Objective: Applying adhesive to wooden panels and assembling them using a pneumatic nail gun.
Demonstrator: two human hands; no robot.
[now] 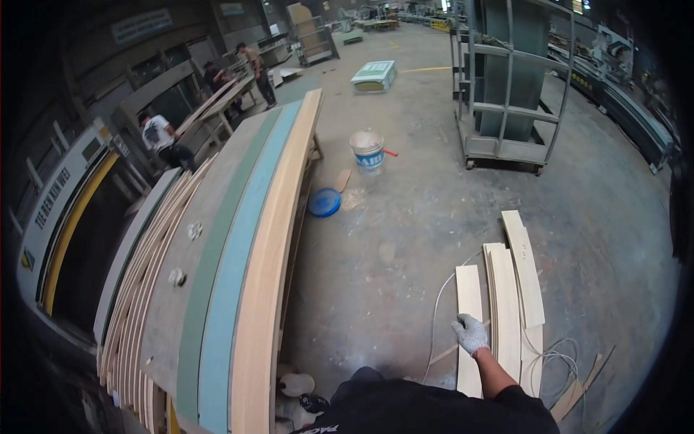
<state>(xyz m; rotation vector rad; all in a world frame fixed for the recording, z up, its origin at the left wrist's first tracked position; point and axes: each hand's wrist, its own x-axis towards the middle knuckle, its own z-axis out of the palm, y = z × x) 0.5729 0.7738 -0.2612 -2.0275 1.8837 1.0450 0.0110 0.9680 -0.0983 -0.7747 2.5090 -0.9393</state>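
My right hand (472,335), in a pale knit glove, lies across a light wooden board (469,289) at the lower right. Its fingers curl at the board's left edge. A stack of similar long boards (504,304) lies just right of it, with another pale board (523,267) overlapping on the far right. My left hand is not in view. To the left, a long workbench carries a wood-coloured strip (264,289), a light blue strip (242,264) and a green strip (212,289).
A white bucket (368,152) and a blue lid (324,202) are on the floor ahead. A wheeled metal rack (506,148) stands at the far right. Loose cable (560,356) lies beside the boards. Several people work at a table (224,101) at the far left.
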